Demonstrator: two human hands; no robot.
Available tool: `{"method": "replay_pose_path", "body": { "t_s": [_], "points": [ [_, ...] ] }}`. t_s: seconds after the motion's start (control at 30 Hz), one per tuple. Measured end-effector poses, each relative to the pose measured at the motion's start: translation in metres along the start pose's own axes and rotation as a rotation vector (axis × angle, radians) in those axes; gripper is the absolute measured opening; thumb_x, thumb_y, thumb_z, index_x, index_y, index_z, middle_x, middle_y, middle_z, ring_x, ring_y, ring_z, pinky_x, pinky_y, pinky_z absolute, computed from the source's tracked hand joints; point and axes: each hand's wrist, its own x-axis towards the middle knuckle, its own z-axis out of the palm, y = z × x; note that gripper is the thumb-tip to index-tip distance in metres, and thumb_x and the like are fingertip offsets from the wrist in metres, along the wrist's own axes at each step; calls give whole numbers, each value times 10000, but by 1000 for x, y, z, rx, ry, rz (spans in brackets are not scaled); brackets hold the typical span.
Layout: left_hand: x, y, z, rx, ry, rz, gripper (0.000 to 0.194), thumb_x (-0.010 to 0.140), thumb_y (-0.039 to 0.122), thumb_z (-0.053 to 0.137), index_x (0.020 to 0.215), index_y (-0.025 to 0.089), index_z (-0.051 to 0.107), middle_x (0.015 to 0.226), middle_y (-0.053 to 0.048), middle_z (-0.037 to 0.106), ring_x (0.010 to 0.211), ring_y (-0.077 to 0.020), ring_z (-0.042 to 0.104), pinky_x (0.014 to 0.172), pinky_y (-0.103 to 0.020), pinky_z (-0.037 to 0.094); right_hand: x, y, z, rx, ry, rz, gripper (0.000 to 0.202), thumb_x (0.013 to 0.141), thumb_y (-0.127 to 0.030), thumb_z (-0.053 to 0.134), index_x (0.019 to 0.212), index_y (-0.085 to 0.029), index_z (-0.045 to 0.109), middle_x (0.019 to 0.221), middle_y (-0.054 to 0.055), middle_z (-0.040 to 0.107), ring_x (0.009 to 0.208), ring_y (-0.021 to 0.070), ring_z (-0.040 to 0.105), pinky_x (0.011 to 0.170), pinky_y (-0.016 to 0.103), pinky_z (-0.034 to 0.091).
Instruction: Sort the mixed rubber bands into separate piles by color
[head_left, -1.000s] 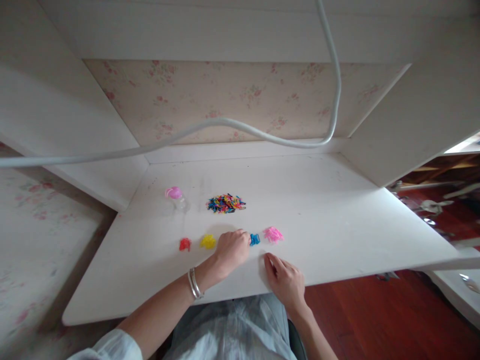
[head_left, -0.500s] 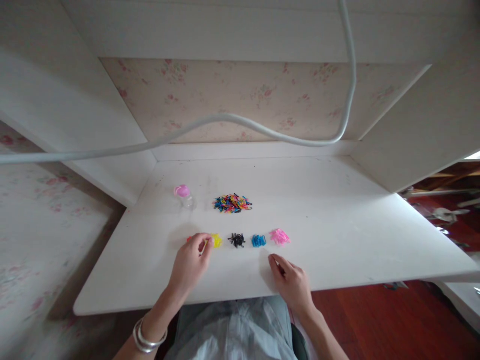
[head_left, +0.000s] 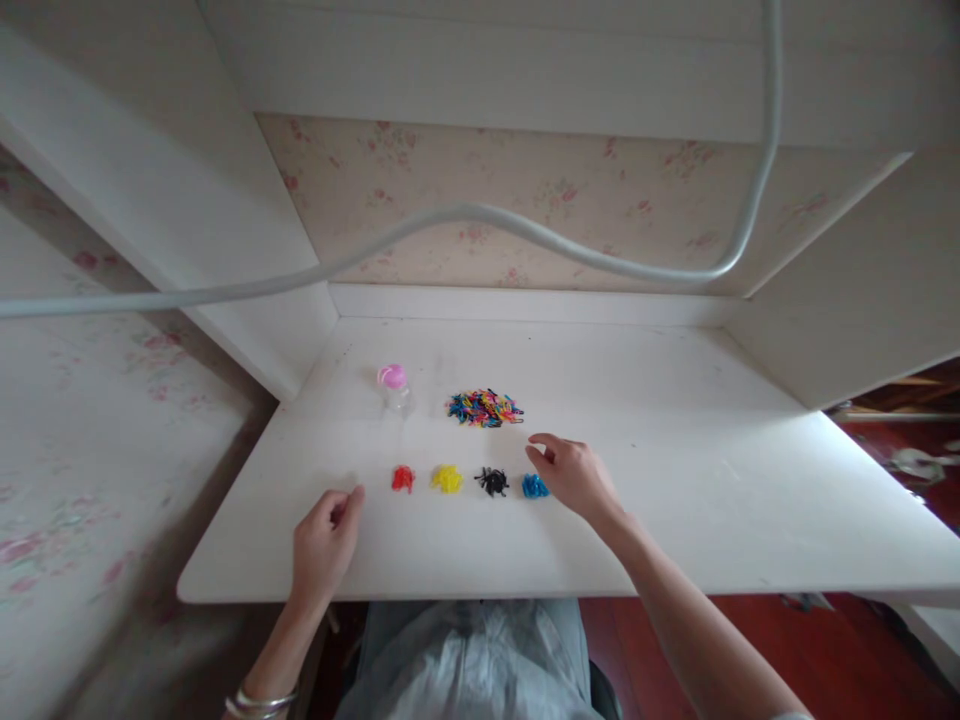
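Observation:
A heap of mixed-colour small rubber bands (head_left: 486,408) lies on the white desk. In a row nearer me are sorted piles of red bands (head_left: 403,478), yellow bands (head_left: 448,479), black bands (head_left: 493,482) and blue bands (head_left: 534,486). My right hand (head_left: 576,478) hovers just right of the mixed heap, thumb and forefinger apart, nothing seen between them. It partly covers the blue pile and hides the pink one. Left of the red pile, my left hand (head_left: 324,540) rests near the desk with curled fingers, no band showing in it.
A small clear container with a pink lid (head_left: 391,377) stands at the back left of the desk (head_left: 675,430). A white cable (head_left: 480,213) hangs across the upper view. Side panels rise at left and right, with floral wallpaper behind.
My left hand has drawn back leftward from the yellow pile, uncovering the red one. My right hand has moved forward from the desk's front towards the mixed heap, covering the pink pile.

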Motion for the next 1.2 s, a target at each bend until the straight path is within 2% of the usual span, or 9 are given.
{"method": "replay_pose_path", "body": {
  "t_s": [0.2,0.3,0.47,0.67,0.87,1.2],
  "points": [
    [-1,-2,3,-19,-6,7,358,832,492,504,635,192,500,561,40,541,543,-100,503,572,-201,366,44,5,18,-146,-81,93,396,875,-382,428,1233,-310,580,922,39,707,824,189,639,655,256,404],
    [0,-3,4,-9,-11,17,359,836,489,499,632,193,497,557,38,538,543,-102,503,571,-205,358,53,5,27,-156,-72,79,368,867,-342,443,1199,-324,600,1023,38,687,874,192,628,673,257,403],
    [1,-2,5,18,-25,41,360,844,482,481,628,195,505,553,32,547,541,-108,506,566,-211,348,52,7,33,-153,-47,51,328,911,-354,375,1059,-306,663,1048,23,668,872,178,614,658,244,385],
    [3,-1,7,100,-64,54,350,853,472,467,637,199,503,571,33,560,540,-104,514,554,-207,330,54,13,34,-150,-52,18,336,932,-366,353,1100,-289,633,1046,26,662,850,155,600,665,231,368],
    [4,-2,9,134,-90,47,354,859,488,457,654,203,502,586,35,562,550,-106,515,553,-208,320,55,11,34,-150,-54,-6,330,942,-363,339,1050,-267,636,1045,27,657,827,154,595,636,234,350],
    [3,2,9,193,-108,35,364,860,495,454,651,203,509,594,33,572,555,-105,524,550,-211,306,42,13,14,-150,-33,13,347,948,-339,314,1022,-251,642,1023,35,668,834,156,598,651,233,358]
  ]
}}
